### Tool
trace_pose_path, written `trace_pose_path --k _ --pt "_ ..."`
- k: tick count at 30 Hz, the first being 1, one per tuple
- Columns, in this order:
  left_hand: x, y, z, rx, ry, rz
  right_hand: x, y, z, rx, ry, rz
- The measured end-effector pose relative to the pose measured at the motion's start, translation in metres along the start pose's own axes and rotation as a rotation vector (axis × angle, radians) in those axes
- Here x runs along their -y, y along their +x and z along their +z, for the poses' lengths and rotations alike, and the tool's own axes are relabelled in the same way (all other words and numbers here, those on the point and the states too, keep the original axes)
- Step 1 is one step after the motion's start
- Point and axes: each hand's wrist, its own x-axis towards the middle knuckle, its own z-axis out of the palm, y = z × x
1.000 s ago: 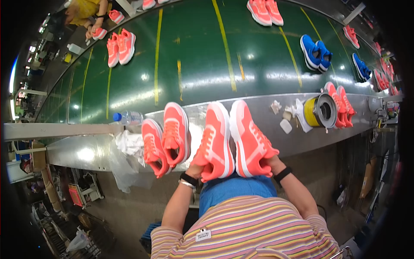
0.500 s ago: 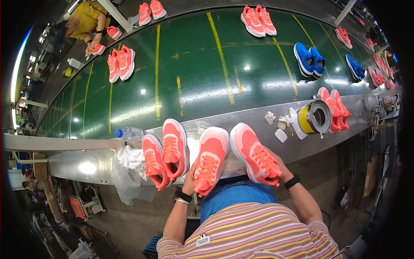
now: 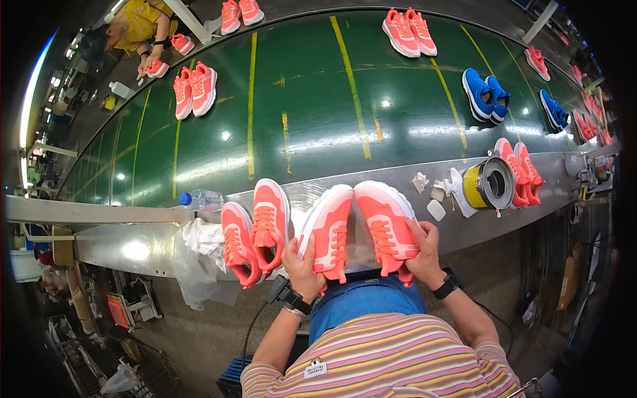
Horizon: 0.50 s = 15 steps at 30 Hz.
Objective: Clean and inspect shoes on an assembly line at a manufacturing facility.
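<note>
A coral sneaker (image 3: 332,229) with a white sole is gripped at its outer side and heel by my left hand (image 3: 302,270). My right hand (image 3: 425,257) closes around the outer side and heel of a matching coral sneaker (image 3: 383,222). Both toes point away from me over the metal ledge, the two shoes close together with a narrow gap. Just left of my left hand stands another pair, a coral sneaker (image 3: 270,219) and its mate (image 3: 237,244), resting on the ledge. My fingers under the held shoes are partly hidden.
Beyond the metal ledge (image 3: 139,249) runs a green conveyor belt (image 3: 219,146) carrying coral pairs and blue sneakers (image 3: 479,98). On the ledge are a yellow can (image 3: 488,184), a plastic bottle (image 3: 201,199) and white cloth (image 3: 202,239). Far left, a person in yellow (image 3: 142,26) handles a shoe.
Both held sneakers have turned, so their inner sides face each other less and their toes sit closer together. My hands have rotated with them. The whole scene has shifted slightly right.
</note>
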Motion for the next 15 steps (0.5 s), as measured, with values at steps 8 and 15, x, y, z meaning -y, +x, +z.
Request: trace_pose_path --k 8,15 --pt "-0.024 0.011 0.018 0.172 -0.04 -0.134 0.003 0.014 0.027 0.086 0.007 -0.01" --pt "0.048 0.023 0.019 0.547 -0.494 -0.406 -0.06 0.04 0.019 0.434 0.624 0.394"
